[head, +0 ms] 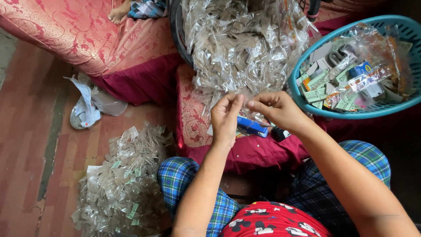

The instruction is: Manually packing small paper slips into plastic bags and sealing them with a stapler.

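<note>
Head view, looking down at a seated person's two hands over a red patterned cushion [193, 118]. The left hand [226, 117] and right hand [277, 109] meet fingertip to fingertip, together pinching a small clear plastic packet [244, 104] that lies between them, at the near edge of a large heap of crumpled clear plastic packets [245, 44]. Both hands are closed in a fine pinch on this packet; the other fingers are curled. Just below the hands, resting on the cushion, lies a blue oblong stapler-like tool [252, 127], with a small dark object [280, 134] just beside it; its kind cannot be told. To the right stands a round teal plastic basket [307, 103] filled with small printed cardboard boxes and plastic wrappers. On the red tiled floor at lower left lies a second pile of clear filled packets [123, 184]; a crumpled white plastic bag [90, 105] lies farther up
</note>
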